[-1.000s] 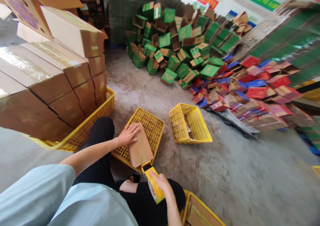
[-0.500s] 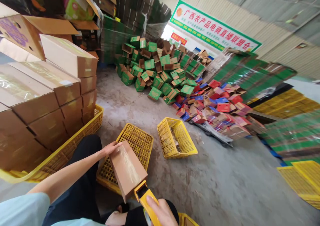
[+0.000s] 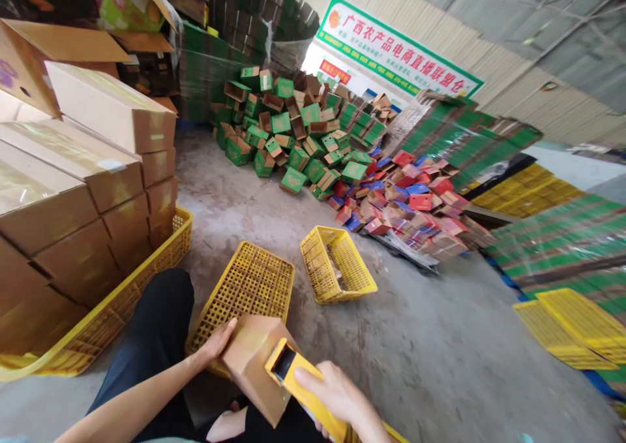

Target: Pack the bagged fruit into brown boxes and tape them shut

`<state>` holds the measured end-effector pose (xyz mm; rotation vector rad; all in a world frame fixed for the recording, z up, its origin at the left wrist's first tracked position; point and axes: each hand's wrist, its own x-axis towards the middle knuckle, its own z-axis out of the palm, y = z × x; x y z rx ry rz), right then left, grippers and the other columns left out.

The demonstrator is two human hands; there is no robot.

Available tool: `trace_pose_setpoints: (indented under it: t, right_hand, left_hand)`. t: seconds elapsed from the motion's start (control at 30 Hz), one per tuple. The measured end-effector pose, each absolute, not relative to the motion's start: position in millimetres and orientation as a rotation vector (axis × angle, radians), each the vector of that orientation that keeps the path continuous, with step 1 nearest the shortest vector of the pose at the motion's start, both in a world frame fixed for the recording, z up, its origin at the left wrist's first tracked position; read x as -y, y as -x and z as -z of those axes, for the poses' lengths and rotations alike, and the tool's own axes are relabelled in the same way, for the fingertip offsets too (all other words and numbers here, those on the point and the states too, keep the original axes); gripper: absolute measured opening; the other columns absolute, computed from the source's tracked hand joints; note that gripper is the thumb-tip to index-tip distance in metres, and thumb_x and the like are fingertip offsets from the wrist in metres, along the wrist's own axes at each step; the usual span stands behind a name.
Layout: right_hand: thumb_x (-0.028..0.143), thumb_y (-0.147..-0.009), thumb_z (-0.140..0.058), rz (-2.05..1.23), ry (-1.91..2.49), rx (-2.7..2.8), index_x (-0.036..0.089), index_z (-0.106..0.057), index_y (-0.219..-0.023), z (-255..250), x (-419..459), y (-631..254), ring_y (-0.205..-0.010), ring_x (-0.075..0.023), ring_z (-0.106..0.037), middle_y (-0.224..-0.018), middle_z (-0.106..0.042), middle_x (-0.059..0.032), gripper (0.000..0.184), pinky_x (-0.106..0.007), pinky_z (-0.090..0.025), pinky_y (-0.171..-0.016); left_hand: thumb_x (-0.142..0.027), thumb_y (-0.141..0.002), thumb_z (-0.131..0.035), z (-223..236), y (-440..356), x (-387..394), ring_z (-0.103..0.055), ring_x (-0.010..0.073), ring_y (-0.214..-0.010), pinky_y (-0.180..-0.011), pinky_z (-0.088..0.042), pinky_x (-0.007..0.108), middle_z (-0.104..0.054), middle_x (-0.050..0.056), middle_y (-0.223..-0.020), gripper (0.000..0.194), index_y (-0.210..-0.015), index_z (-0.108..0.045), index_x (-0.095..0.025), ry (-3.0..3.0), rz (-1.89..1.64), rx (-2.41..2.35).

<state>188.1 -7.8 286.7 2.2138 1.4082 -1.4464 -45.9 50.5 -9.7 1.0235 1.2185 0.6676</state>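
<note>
A small brown cardboard box is tilted between my knees, over the near end of an upturned yellow plastic crate. My left hand grips the box by its far left edge, fingers against the side. In my right hand is a yellow tape dispenser, the fingers wrapped round its body. The dispenser's head lies against the right side of the box. The underside of the box is hidden.
To my left, a large yellow crate holds stacked taped boxes. Another yellow crate stands ahead on the floor. Beyond lie heaps of green boxes and red and blue boxes. Flat yellow panels lie at right.
The box has been tipped up, showing its end and side. My left hand has moved down with it. The dispenser has shifted from the near end to the box's right side.
</note>
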Motion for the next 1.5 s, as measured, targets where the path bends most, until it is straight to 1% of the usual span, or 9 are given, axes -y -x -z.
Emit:
trace_pose_setpoints:
  t: [0.1, 0.27, 0.4, 0.5, 0.67, 0.93, 1.13, 1.3, 1.5]
  right_hand:
    - [0.055, -0.096, -0.050, 1.524, -2.218, -1.461, 0.020, -0.057, -0.065, -277, -16, -174, -0.047, -0.0185, -0.068, -0.051, -0.065, -0.0056, 0.048, -0.021, -0.051, -0.044]
    - [0.054, -0.097, -0.052, 1.524, -2.150, -1.541, 0.018, -0.062, -0.070, -273, -49, -166, -0.052, -0.0221, -0.071, -0.053, -0.067, -0.0070, 0.046, -0.026, -0.056, -0.050]
    - [0.056, -0.096, -0.052, 1.549, -2.162, -1.516, 0.019, -0.061, -0.069, -273, -44, -172, -0.051, -0.0220, -0.071, -0.052, -0.067, -0.0063, 0.048, -0.025, -0.056, -0.048]
    - [0.059, -0.093, -0.056, 1.609, -2.186, -1.510, 0.019, -0.061, -0.067, -269, -30, -178, -0.050, -0.0210, -0.071, -0.053, -0.067, -0.0048, 0.048, -0.023, -0.054, -0.045]
    - [0.060, -0.094, -0.055, 1.676, -2.238, -1.464, 0.020, -0.059, -0.068, -261, -13, -181, -0.051, -0.0197, -0.071, -0.049, -0.065, -0.0035, 0.048, -0.021, -0.052, -0.045]
    - [0.073, -0.088, -0.053, 1.686, -2.254, -1.463, 0.021, -0.058, -0.070, -257, 3, -192, -0.049, -0.0205, -0.070, -0.050, -0.065, -0.0037, 0.055, -0.021, -0.049, -0.042]
    - [0.081, -0.082, -0.051, 1.729, -2.262, -1.446, 0.021, -0.058, -0.077, -252, 16, -205, -0.049, -0.0202, -0.069, -0.052, -0.066, -0.0045, 0.061, -0.022, -0.048, -0.043]
    - [0.087, -0.076, -0.051, 1.742, -2.237, -1.414, 0.021, -0.057, -0.082, -251, 18, -209, -0.051, -0.0205, -0.069, -0.053, -0.066, -0.0036, 0.066, -0.025, -0.053, -0.048]
    - [0.082, -0.084, -0.050, 1.678, -2.304, -1.411, 0.020, -0.059, -0.086, -266, 29, -214, -0.053, -0.0208, -0.069, -0.057, -0.068, -0.0036, 0.062, -0.026, -0.053, -0.050]
  left_hand:
    - [-0.088, -0.091, -0.029, -35, 58, -68, -0.029, 0.0333, -0.157, -0.132, -0.016, 0.047, -0.038, 0.017, -0.165, 0.103, -0.154, -0.048, -0.009, -1.115, -0.774, -1.188]
    - [-0.062, -0.106, -0.034, -107, 84, -83, -0.018, 0.0288, -0.160, -0.132, -0.016, 0.049, -0.032, 0.005, -0.169, 0.065, -0.160, -0.043, -0.026, -1.759, -0.864, -0.702]
    - [-0.068, -0.101, -0.045, -114, 90, -89, -0.009, 0.0346, -0.161, -0.131, -0.015, 0.053, -0.015, 0.010, -0.174, 0.088, -0.169, -0.010, -0.025, -2.277, -0.808, -0.264]
    - [-0.079, -0.093, -0.049, -101, 88, -98, -0.012, 0.0366, -0.160, -0.131, -0.017, 0.052, -0.016, 0.015, -0.173, 0.107, -0.169, 0.000, -0.022, -2.460, -0.801, -0.146]
    - [-0.089, -0.081, -0.053, -86, 84, -109, -0.027, 0.0365, -0.157, -0.130, -0.016, 0.051, -0.032, 0.020, -0.167, 0.122, -0.168, -0.005, -0.019, -2.622, -0.753, -0.090]
    - [-0.089, -0.083, -0.051, -77, 78, -110, -0.037, 0.0346, -0.153, -0.130, -0.009, 0.052, -0.046, 0.021, -0.159, 0.113, -0.166, -0.021, -0.018, -2.691, -0.799, -0.137]
    - [-0.087, -0.084, -0.053, -68, 78, -111, -0.038, 0.0324, -0.153, -0.130, -0.006, 0.051, -0.048, 0.020, -0.158, 0.112, -0.165, -0.020, -0.017, -2.736, -0.841, -0.122]
    - [-0.088, -0.083, -0.054, -77, 82, -113, -0.040, 0.0323, -0.152, -0.131, -0.005, 0.050, -0.050, 0.021, -0.157, 0.114, -0.165, -0.022, -0.016, -2.725, -0.817, -0.122]
    - [-0.084, -0.088, -0.050, -91, 91, -114, -0.036, 0.0335, -0.154, -0.131, -0.006, 0.051, -0.046, 0.020, -0.160, 0.102, -0.163, -0.033, -0.017, -2.662, -0.664, -0.204]
